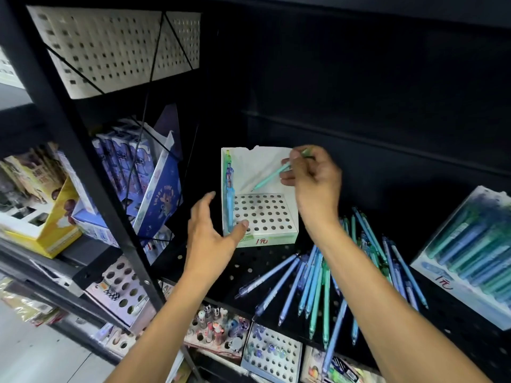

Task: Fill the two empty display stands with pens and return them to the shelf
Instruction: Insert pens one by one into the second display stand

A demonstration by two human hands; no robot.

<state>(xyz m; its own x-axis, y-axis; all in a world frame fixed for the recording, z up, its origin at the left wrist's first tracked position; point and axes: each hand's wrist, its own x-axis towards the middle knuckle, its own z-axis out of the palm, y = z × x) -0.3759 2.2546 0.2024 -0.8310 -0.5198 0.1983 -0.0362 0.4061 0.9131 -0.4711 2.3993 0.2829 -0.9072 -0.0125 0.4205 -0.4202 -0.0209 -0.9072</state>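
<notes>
Filling stand no. 1: my right hand (312, 178) pinches a mint pen (272, 176) over the white stand (262, 217) mid-shelf, left hand (213, 233) open, thumb touching its near-left corner; next, tip into a hole.

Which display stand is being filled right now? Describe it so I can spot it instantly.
On the black perforated shelf, look left of the loose heap of blue and green pens. The white display stand stands there, with its grid of holes nearly all empty and pens only in the left column. Unlike the full stand at far right, the right hand holds a green pen above it.
</notes>
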